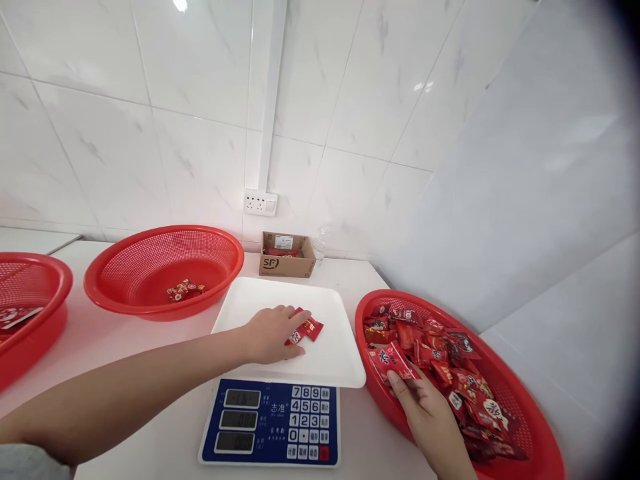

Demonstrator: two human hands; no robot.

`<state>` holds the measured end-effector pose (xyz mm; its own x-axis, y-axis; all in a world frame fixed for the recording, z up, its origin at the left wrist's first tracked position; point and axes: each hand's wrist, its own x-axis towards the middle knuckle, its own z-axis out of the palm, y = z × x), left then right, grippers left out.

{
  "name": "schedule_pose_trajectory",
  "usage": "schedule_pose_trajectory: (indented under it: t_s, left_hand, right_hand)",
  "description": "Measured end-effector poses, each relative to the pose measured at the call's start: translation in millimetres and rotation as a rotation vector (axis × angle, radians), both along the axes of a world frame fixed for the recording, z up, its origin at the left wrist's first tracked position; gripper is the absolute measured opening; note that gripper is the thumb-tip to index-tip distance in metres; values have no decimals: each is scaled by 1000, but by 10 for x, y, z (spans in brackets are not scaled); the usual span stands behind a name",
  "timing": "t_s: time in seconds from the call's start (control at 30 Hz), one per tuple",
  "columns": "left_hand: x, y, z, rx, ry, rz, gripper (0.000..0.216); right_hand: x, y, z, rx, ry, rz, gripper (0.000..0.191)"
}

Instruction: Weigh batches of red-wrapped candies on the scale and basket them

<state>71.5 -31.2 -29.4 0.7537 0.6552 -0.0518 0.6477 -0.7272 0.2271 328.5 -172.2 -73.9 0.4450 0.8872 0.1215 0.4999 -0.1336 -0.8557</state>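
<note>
The red packet (391, 360) with dark characters on it is in the right hand (430, 413), pinched between thumb and fingers, and sits at the left edge of the right-hand basket (386, 403), over its rim and the nearest contents. The left hand (274, 335) lies palm down over the white weighing pan (333, 365), its fingers spread across small red packets (313, 328); they are partly covered, so I cannot tell whether the fingers grip them or merely rest on them. The right-hand basket is red plastic with perforated walls and holds a loose heap of wrapped pieces (435, 357), mostly red, some with dark or white patches and printed characters. Below the pan, toward the person, is the scale's blue panel (275, 427), with three displays on its left and a number keypad on its right; the display readings are too faint to make out. Left of the pan stands a wide red basket (145, 267) with only a small cluster of red and cream packets (186, 291) on its bottom. Farther left, cut off by the picture's edge, another red basket (33, 353) contains red and white packets (15, 317). Behind the pan, near the wall, an open cardboard box (287, 268) holds some red packets (281, 253). All stand on a white table (347, 273).
</note>
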Motion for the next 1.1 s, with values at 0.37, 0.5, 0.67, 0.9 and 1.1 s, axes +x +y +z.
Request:
schedule_pose_trajectory:
  t_s: [0.37, 0.5, 0.67, 0.9, 1.1]
  left_hand:
    - [257, 122, 61, 93, -13, -242, 48]
    - [362, 171, -107, 100, -8, -292, 46]
    - [413, 146, -238, 146, -23, -219, 36]
    - [321, 144, -176, 56, -53, -60, 33]
    - [-76, 291, 110, 75, -268, 164, 32]
  right_hand:
    - [5, 24, -18, -36, -39, -8, 52]
    - [27, 15, -59, -29, -27, -20, 53]
    - [46, 15, -76, -46, -60, -30, 58]
    - [59, 20, -72, -66, -128, -47, 42]
    - [107, 23, -143, -41, -82, -34, 49]
